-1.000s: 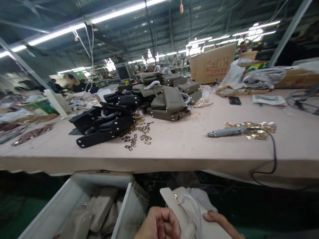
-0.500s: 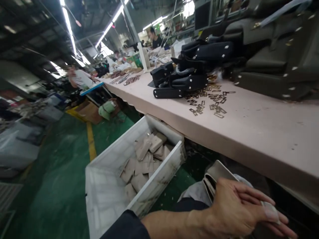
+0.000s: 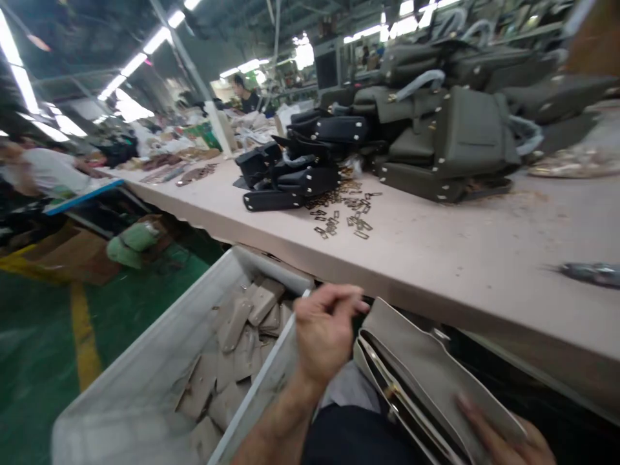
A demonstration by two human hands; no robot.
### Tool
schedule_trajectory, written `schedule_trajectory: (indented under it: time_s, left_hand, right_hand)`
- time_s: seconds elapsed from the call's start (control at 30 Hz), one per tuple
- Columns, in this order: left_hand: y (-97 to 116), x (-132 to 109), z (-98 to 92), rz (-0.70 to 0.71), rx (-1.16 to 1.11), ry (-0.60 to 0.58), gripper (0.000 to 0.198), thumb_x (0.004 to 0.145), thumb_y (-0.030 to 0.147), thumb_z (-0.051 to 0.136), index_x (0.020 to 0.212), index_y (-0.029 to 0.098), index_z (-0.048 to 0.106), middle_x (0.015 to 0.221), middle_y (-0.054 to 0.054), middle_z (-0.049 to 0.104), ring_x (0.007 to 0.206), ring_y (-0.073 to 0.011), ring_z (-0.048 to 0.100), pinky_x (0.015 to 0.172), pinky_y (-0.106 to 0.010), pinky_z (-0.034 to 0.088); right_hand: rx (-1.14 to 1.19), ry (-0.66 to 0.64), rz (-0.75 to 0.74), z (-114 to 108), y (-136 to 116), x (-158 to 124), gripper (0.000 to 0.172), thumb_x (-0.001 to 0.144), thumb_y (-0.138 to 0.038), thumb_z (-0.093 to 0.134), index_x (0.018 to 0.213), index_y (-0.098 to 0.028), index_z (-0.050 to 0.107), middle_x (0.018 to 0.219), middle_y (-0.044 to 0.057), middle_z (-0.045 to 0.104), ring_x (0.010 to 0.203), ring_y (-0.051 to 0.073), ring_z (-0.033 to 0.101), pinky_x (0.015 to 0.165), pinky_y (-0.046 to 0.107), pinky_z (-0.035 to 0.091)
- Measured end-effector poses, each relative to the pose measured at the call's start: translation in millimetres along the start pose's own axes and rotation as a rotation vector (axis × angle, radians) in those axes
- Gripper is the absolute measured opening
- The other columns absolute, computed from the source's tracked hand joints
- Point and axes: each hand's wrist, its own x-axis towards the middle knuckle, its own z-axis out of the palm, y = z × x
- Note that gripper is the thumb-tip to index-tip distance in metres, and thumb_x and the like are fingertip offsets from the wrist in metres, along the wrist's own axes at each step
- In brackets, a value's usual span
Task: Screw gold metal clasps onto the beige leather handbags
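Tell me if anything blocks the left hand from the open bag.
Nothing visible does: the left hand is right beside the bag, and the bin stands on that hand's other side. The right hand touches the bag.

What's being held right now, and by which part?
A beige bag: the right hand has it by the lower right end of its raised flap. Left hand: pinched beside the bag; can't tell if it holds anything.

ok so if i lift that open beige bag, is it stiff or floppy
The beige bag is probably fairly stiff, as its flap spreads nearly flat. It may sag open, since its mouth gapes. It looks thin-walled, so could be light for its size.
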Motion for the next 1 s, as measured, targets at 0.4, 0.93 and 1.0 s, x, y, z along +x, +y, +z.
schedule_trajectory:
  time_s: [0.4, 0.93, 1.0]
  left_hand:
    - [-35.3, -2.2, 63.4, -0.180, 0.031, -0.390, 0.049, 0.095, 0.052, 0.062, 0.123, 0.014, 0.069, 0.074, -0.005, 0.073, 0.049, -0.0142, 0.063, 0.045, -0.022, 0.052]
    - [-102.9, -16.4, 140.5, -0.936, -0.339, -0.495, 0.022, 0.064, 0.010, 0.085, 0.084, 0.005, 0.078, 0.079, -0.017, 0.078, 0.060, -0.0203, 0.071, 0.051, -0.023, 0.060]
    - [-107.5, -17.7, 140.8, -0.972, -0.357, -0.446, 0.025, 0.058, 0.006, 0.085, 0.082, 0.006, 0.079, 0.080, -0.016, 0.079, 0.062, -0.0203, 0.072, 0.054, -0.023, 0.061]
  right_hand:
    - [0.653, -0.155, 0.269, -17.5, -39.8, -18.1, 0.049, 0.076, -0.053, 0.085, 0.102, -0.012, 0.078, 0.088, 0.011, 0.075, 0.074, 0.023, 0.069, 0.070, 0.031, 0.056]
    - [0.610, -0.423, 0.164, -26.4, 12.0, 39.3, 0.067, 0.059, -0.054, 0.093, 0.112, -0.016, 0.077, 0.097, 0.006, 0.073, 0.082, 0.019, 0.063, 0.083, 0.031, 0.052]
    - [0.424, -0.462, 0.157, -38.1, 6.7, 43.0, 0.059, 0.065, -0.054, 0.089, 0.109, -0.017, 0.077, 0.095, 0.004, 0.073, 0.080, 0.018, 0.063, 0.077, 0.028, 0.052]
